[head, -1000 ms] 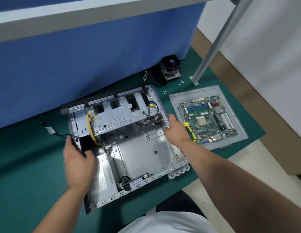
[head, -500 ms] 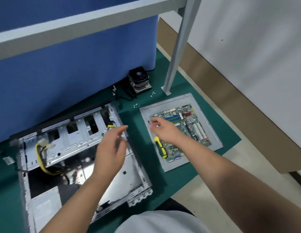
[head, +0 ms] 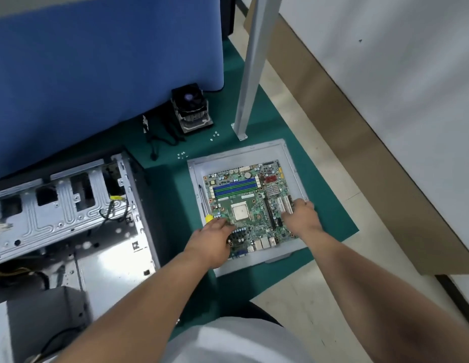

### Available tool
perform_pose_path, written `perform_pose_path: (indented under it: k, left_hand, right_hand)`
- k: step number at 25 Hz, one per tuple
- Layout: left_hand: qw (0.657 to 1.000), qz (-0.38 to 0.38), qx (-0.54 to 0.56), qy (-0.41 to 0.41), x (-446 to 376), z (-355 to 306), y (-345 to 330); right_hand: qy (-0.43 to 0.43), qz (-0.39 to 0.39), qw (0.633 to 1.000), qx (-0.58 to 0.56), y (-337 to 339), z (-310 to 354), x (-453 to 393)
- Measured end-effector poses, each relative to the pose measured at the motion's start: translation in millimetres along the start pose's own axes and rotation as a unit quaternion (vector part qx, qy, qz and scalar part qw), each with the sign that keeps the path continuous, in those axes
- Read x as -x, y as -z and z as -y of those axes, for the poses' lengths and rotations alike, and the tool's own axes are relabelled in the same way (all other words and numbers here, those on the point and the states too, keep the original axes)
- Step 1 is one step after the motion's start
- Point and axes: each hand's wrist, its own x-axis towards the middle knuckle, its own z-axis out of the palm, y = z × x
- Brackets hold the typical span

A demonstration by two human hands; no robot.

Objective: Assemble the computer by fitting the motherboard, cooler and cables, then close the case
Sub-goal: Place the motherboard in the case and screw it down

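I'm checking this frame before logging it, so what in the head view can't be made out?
- Fingertips of the left hand and right hand: hidden at the motherboard edges, so grip is unclear.
- Screwdriver: only its yellow end shows; the left hand covers the rest.
- Computer case: cut off by the left edge.
- Screws: too small to count.
- Cooler: its underside is hidden.

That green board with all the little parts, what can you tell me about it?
The motherboard is a flat green circuit board lying face up on a grey case panel on the green mat. It carries blue and green memory slots, a pale square processor socket at its middle, white expansion slots and metal ports along its near edge. The left hand touches its left edge, the right hand its right edge.
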Motion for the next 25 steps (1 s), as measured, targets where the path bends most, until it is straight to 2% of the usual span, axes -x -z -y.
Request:
perform_pose_path:
  k: [5,10,13,17,19,21,24,25]
  left_hand:
    - [1.0,0.008,0.012,0.006,0.7,6.5,-13.8]
    - [0.991,-0.058,0.12,0.013,0.6,10.9,-14.4]
    - [0.969,-0.101,0.223,0.037,-0.4,12.5,-8.4]
    - [0.922,-0.158,0.341,0.099,-3.5,10.4,3.5]
    - [0.886,-0.171,0.417,0.11,-3.5,5.4,10.8]
    - [0.83,-0.166,0.519,0.118,-3.8,-0.6,19.3]
    - [0.698,-0.076,0.707,0.085,5.5,-8.3,34.9]
    - [0.671,-0.044,0.737,0.071,12.8,-9.1,40.9]
  right_hand:
    - [0.033,-0.031,0.996,0.073,6.9,2.3,-9.2]
    - [0.066,-0.045,0.989,0.121,22.3,1.2,-11.6]
    - [0.057,-0.045,0.99,0.12,30.9,-9.1,-10.6]
    - [0.05,-0.06,0.989,0.126,44.9,-26.0,-7.4]
    - [0.057,-0.071,0.989,0.115,51.7,-30.7,-3.6]
    - [0.072,-0.079,0.99,0.096,59.7,-30.4,3.0]
    - [0.099,-0.079,0.99,0.061,71.3,-17.7,20.1]
    - [0.109,-0.077,0.99,0.054,74.6,-10.5,27.3]
